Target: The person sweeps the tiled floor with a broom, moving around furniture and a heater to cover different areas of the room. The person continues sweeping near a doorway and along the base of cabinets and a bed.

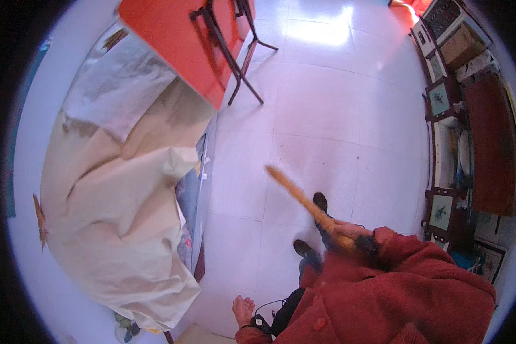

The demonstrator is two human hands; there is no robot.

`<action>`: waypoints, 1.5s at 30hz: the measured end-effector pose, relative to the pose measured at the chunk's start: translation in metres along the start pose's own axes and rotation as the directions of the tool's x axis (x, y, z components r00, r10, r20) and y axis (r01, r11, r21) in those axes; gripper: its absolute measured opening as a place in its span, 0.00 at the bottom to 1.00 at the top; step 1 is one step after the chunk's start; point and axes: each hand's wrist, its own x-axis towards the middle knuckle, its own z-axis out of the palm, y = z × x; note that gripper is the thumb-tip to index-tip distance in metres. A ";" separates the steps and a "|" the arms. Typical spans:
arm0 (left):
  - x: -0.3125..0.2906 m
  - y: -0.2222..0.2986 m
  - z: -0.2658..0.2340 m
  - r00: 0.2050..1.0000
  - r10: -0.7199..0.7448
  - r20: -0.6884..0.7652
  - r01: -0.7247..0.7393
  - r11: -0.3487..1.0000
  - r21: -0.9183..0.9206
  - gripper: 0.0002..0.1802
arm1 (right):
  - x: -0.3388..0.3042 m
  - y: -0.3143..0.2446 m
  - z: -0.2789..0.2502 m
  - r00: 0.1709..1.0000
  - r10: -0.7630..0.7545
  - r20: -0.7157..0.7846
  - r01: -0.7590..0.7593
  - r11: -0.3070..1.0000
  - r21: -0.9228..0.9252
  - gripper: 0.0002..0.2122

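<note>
My right hand is closed around a long yellow-brown stick, in front of my red coat. The stick slants up and away to the left, its narrow tip over the floor and its thicker part by my fist. Its surface is a little blurred, so the exact kind is unclear. Low in the view, my left hand hangs beside the coat with its palm partly showing. Its fingers are loosely bent and somewhat apart, with nothing seen in them. A black device with a cable sits at that wrist.
A beige cloth drapes over large furniture on the left. Beyond it stands a red-topped folding table with dark metal legs. A dark wooden cabinet lines the right. Pale tiled floor runs between; my dark shoes stand on it.
</note>
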 end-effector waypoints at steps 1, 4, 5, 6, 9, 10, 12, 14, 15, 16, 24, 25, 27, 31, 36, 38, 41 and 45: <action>-0.004 0.013 0.016 1.000 0.003 0.024 -0.002 1.000 -0.001 0.17 | 0.007 0.002 -0.002 1.000 -0.029 0.009 0.030 0.996 -0.084 0.17; -0.021 0.046 0.063 0.991 0.106 0.082 -0.109 0.994 0.029 0.19 | 0.032 -0.001 -0.018 0.998 0.050 0.043 -0.033 0.943 -0.331 0.17; -0.027 0.057 0.075 0.990 0.111 0.086 -0.116 0.992 0.045 0.20 | 0.043 -0.005 -0.023 0.998 0.036 0.058 -0.009 0.910 -0.413 0.17; -0.033 0.066 0.087 0.986 0.131 0.107 -0.138 0.988 0.065 0.21 | 0.049 -0.009 -0.032 0.999 0.037 0.033 -0.013 0.835 -0.551 0.17; -0.045 0.089 0.115 0.983 0.139 0.116 -0.151 0.983 0.104 0.21 | 0.041 -0.036 -0.078 0.996 0.080 0.041 -0.050 0.877 -0.478 0.22; -0.045 0.096 0.122 0.983 0.144 0.117 -0.159 0.979 0.128 0.21 | 0.035 -0.048 -0.093 0.997 0.059 -0.042 -0.070 0.939 -0.336 0.24; -0.043 0.108 0.135 0.987 0.120 0.111 -0.133 0.984 0.116 0.22 | 0.015 -0.084 -0.126 0.979 0.077 -0.191 -0.096 0.991 -0.092 0.32; -0.036 0.118 0.145 0.987 0.115 0.115 -0.129 0.984 0.126 0.22 | 0.005 -0.120 -0.144 0.945 -0.016 -0.327 -0.023 0.993 -0.114 0.34; -0.032 0.123 0.149 0.986 0.116 0.121 -0.132 0.982 0.136 0.22 | 0.004 -0.138 -0.148 0.939 -0.075 -0.336 0.057 0.996 -0.063 0.30; -0.028 0.128 0.152 0.984 0.124 0.127 -0.143 0.976 0.161 0.23 | 0.003 -0.155 -0.150 0.931 -0.162 -0.327 0.159 0.987 -0.035 0.27; 0.018 0.184 0.179 0.970 0.094 0.223 -0.133 0.977 0.168 0.22 | 0.057 -0.220 -0.088 0.854 -0.323 -0.408 0.373 0.927 0.045 0.18; 0.027 0.193 0.186 0.966 0.095 0.241 -0.140 0.973 0.180 0.22 | 0.055 -0.216 -0.077 0.858 -0.390 -0.335 0.417 0.909 0.010 0.18; 0.042 0.214 0.191 0.965 0.073 0.250 -0.112 0.983 0.145 0.21 | 0.058 -0.207 -0.052 0.908 -0.305 -0.286 0.319 0.948 0.002 0.16; 0.061 0.256 0.192 0.961 0.102 0.257 -0.157 0.967 0.202 0.20 | 0.086 -0.184 0.010 0.989 -0.147 -0.030 0.148 0.989 0.032 0.18; 0.078 0.291 0.187 0.958 0.089 0.271 -0.153 0.962 0.225 0.20 | 0.154 -0.155 0.074 0.997 -0.003 0.071 0.003 1.000 0.000 0.19; 0.083 0.295 0.185 0.971 0.071 0.230 -0.130 0.960 0.250 0.21 | 0.177 -0.148 0.081 0.999 0.015 0.045 -0.008 0.988 -0.153 0.17; 0.092 0.301 0.187 0.982 0.028 0.186 -0.079 0.959 0.271 0.22 | 0.192 -0.148 0.063 0.998 -0.061 0.012 0.062 0.990 -0.126 0.15; 0.099 0.309 0.189 0.979 0.025 0.201 -0.078 0.963 0.257 0.23 | 0.158 -0.176 0.005 0.982 -0.090 -0.164 0.085 0.996 -0.040 0.27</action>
